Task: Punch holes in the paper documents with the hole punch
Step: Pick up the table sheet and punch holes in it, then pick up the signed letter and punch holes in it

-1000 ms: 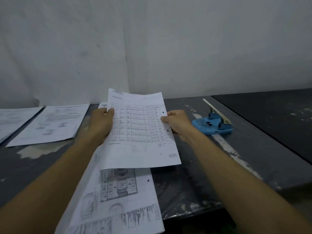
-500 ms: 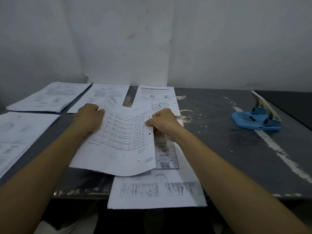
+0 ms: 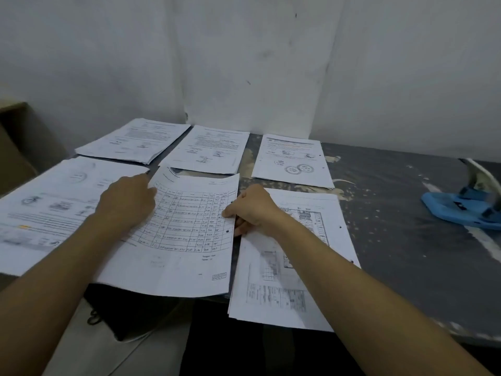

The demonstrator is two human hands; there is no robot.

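- A worn dark grey table (image 3: 393, 240) stands against a white wall (image 3: 244, 63).
- Both hands hold a table-printed sheet (image 3: 187, 240) by its side edges: left hand (image 3: 127, 204) and right hand (image 3: 252, 210), fingers curled.
- Five paper stacks surround it.
- The blue hole punch (image 3: 463, 210), far right, is partly cut off.
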